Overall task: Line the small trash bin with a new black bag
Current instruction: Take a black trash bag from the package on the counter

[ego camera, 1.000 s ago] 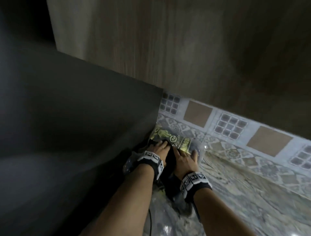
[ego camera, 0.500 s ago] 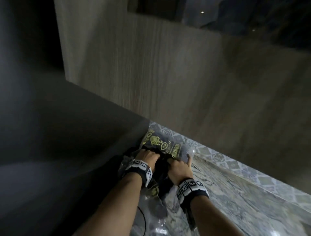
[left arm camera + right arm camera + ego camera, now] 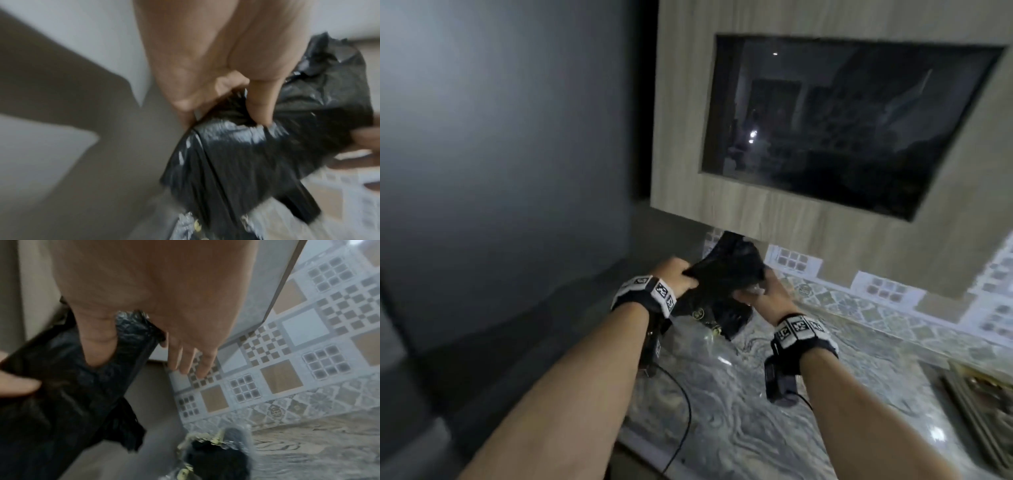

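Note:
A crumpled black bag (image 3: 726,274) hangs between both hands above the marble counter (image 3: 756,411). My left hand (image 3: 674,277) grips its left end, fingers curled round a bunched fold (image 3: 238,110). My right hand (image 3: 763,294) pinches the other end, thumb on the black bag (image 3: 72,386) and three fingers spread straight. Below lies the clear packet with gold print (image 3: 705,318), with more black bags (image 3: 216,456) inside. No trash bin is in view.
A grey wall (image 3: 482,171) closes the left side. A wooden cabinet with a dark glass panel (image 3: 842,120) hangs just above the hands. Patterned tiles (image 3: 876,291) back the counter. A framed object (image 3: 983,404) lies at the right edge.
Both hands have risen from the packet on the counter, drawing the black bag up with them. The head view has tilted up to the cabinet.

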`<state>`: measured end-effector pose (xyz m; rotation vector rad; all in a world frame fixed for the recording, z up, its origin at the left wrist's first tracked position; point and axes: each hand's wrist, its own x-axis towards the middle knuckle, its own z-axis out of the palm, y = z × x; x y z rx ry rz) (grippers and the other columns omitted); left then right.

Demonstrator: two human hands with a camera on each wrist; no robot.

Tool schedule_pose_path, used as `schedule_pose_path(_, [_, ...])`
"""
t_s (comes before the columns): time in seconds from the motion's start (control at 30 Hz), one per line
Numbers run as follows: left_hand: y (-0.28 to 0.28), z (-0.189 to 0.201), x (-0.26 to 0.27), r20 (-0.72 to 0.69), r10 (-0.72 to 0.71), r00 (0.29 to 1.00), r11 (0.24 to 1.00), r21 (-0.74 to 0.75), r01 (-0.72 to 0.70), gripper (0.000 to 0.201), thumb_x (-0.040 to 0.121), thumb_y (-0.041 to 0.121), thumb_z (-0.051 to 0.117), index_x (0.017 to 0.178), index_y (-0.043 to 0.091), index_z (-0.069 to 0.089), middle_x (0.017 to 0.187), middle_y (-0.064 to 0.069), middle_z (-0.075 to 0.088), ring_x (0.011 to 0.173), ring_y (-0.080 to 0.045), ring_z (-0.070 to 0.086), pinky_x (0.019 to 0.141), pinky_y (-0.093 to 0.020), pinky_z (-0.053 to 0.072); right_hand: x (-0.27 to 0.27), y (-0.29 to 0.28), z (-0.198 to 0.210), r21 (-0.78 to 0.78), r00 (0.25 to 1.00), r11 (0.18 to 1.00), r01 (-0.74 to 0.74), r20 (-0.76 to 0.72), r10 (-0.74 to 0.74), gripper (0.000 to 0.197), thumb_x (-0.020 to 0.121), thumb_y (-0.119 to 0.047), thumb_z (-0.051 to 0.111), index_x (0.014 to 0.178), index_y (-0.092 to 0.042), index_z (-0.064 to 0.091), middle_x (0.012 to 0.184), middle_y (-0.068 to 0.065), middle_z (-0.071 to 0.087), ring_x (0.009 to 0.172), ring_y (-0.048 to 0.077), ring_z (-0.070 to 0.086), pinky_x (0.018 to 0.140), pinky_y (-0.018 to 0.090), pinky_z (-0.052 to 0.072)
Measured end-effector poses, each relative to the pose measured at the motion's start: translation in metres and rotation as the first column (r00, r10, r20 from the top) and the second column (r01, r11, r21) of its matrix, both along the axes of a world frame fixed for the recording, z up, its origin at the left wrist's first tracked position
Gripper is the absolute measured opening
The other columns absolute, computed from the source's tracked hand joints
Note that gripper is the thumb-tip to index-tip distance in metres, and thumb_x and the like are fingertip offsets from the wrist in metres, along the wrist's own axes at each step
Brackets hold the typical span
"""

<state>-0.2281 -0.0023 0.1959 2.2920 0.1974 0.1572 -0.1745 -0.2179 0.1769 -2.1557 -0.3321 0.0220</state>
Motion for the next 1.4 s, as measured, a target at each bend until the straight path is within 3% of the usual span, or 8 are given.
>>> schedule_pose_path(0.2, [0.024, 0.051, -0.095, -0.078, 0.075, 0.994, 0.974, -0.208, -0.090, 0.029, 0.082, 0.019, 0.070, 0.108, 0.006, 0.069, 0.097, -0.003, 0.066, 0.093, -0.023, 0.062, 0.086, -0.027, 0.046, -0.100, 0.040, 0.068, 0.493, 0.938, 0.864, -0.105, -0.238, 0.251, 0.041, 0.076, -0.001, 0.071, 0.113, -0.010, 0.057, 0.099, 0.003, 0.067, 0.090, 0.027, 0.066, 0.066, 0.029, 0.053])
schedule_pose_path(0.4, [0.038, 0.062, -0.161, -0.025, 0.332, 0.943, 0.931, -0.153, -0.332, 0.072, 0.070, 0.042, 0.073, 0.134, 0.016, 0.050, 0.136, -0.005, 0.054, 0.120, -0.026, 0.055, 0.107, -0.041, 0.042, -0.136, 0.083, 0.084, 0.359, 0.926, 0.900, -0.249, -0.185, 0.330, 0.025, 0.083, -0.007, 0.068, 0.106, 0.001, 0.068, 0.094, 0.010, 0.069, 0.085, 0.026, 0.066, 0.078, 0.035, 0.050])
schedule_pose_path(0.7, [0.003, 0.067, -0.198, 0.049, 0.219, 0.974, 0.939, -0.281, -0.198, 0.051, 0.059, 0.012, 0.082, 0.107, 0.023, 0.068, 0.099, 0.003, 0.073, 0.098, -0.014, 0.067, 0.088, -0.030, 0.052, -0.143, 0.106, 0.100, 0.323, 0.696, 0.727, -0.606, -0.227, 0.681, 0.047, 0.076, 0.006, 0.069, 0.119, -0.010, 0.061, 0.097, 0.007, 0.070, 0.091, 0.019, 0.068, 0.083, 0.034, 0.055])
schedule_pose_path(0.8, [0.001, 0.066, -0.208, -0.024, 0.268, 0.963, 0.927, -0.265, -0.265, 0.032, 0.068, 0.002, 0.076, 0.095, 0.018, 0.070, 0.092, 0.000, 0.071, 0.085, -0.012, 0.064, 0.069, -0.020, 0.047, -0.124, 0.095, 0.099, 0.216, 0.741, 0.776, -0.593, -0.231, 0.631, 0.034, 0.066, -0.002, 0.073, 0.096, -0.017, 0.075, 0.102, 0.018, 0.073, 0.103, 0.045, 0.063, 0.097, 0.055, 0.048])
schedule_pose_path(0.93, [0.011, 0.052, -0.221, -0.063, 0.467, 0.882, 0.839, -0.281, -0.465, 0.030, 0.068, 0.002, 0.073, 0.098, 0.008, 0.071, 0.102, -0.012, 0.072, 0.097, -0.030, 0.065, 0.086, -0.031, 0.050, -0.118, 0.066, 0.107, 0.130, 0.827, 0.863, -0.487, -0.249, 0.504, 0.026, 0.080, 0.004, 0.055, 0.094, -0.007, 0.074, 0.093, 0.017, 0.070, 0.063, 0.027, 0.065, 0.049, 0.026, 0.055])
schedule_pose_path(1.23, [-0.002, 0.056, -0.222, 0.104, 0.695, 0.711, 0.718, -0.136, -0.682, 0.063, 0.077, 0.034, 0.069, 0.131, 0.011, 0.046, 0.133, -0.017, 0.047, 0.117, -0.038, 0.053, 0.102, -0.041, 0.044, -0.149, 0.067, 0.126, 0.083, 0.756, 0.831, -0.550, -0.373, 0.537, 0.034, 0.084, 0.001, 0.044, 0.105, -0.005, 0.069, 0.089, 0.013, 0.067, 0.057, 0.017, 0.064, 0.041, 0.020, 0.042])
schedule_pose_path(1.33, [-0.013, 0.064, -0.212, -0.143, 0.481, 0.865, 0.743, -0.457, -0.489, 0.089, 0.055, 0.078, 0.067, 0.120, 0.017, 0.063, 0.126, -0.008, 0.064, 0.110, -0.026, 0.063, 0.101, -0.040, 0.047, -0.170, 0.083, 0.130, 0.141, 0.712, 0.781, -0.609, -0.336, 0.616, 0.032, 0.082, 0.007, 0.047, 0.103, 0.000, 0.070, 0.102, 0.015, 0.066, 0.091, 0.026, 0.062, 0.078, 0.027, 0.050])
schedule_pose_path(1.4, [-0.025, 0.072, -0.219, -0.195, 0.300, 0.934, 0.730, -0.584, -0.356, 0.053, 0.070, 0.059, 0.067, 0.110, 0.024, 0.066, 0.112, -0.003, 0.069, 0.101, -0.018, 0.064, 0.088, -0.036, 0.053, -0.176, 0.089, 0.125, 0.214, 0.722, 0.777, -0.591, -0.289, 0.629, 0.033, 0.071, 0.009, 0.050, 0.074, -0.012, 0.076, 0.086, 0.011, 0.071, 0.095, 0.033, 0.061, 0.092, 0.037, 0.047])
